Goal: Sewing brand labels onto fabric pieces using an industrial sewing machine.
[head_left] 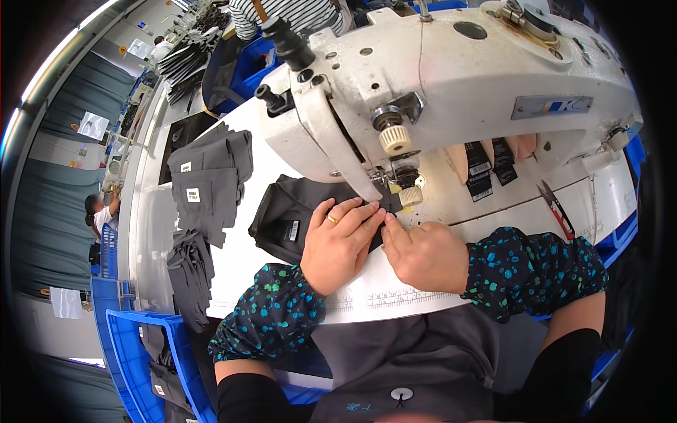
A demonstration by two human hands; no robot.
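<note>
A dark grey fabric piece (pixel 282 211) with a small white label lies under the needle area of a white sewing machine (pixel 338 127). My left hand (pixel 337 243), a ring on one finger, rests on this cloth with its fingers stretched toward the presser foot. Close beside it, my right hand (pixel 423 255) is closed, its thumb and forefinger pinched at the cloth's near right edge. Both hands' fingertips nearly meet just in front of the needle, and the left hand covers part of the fabric. The exact seam under the foot is hidden.
Stacked grey fabric pieces (pixel 204 183) and a bundle (pixel 189 271) lie left on the white table. Black labels (pixel 479 173) and red-handled thread snips (pixel 557 211) lie right of the needle. A blue crate (pixel 116 338) holding more pieces stands lower left. Other people work farther back.
</note>
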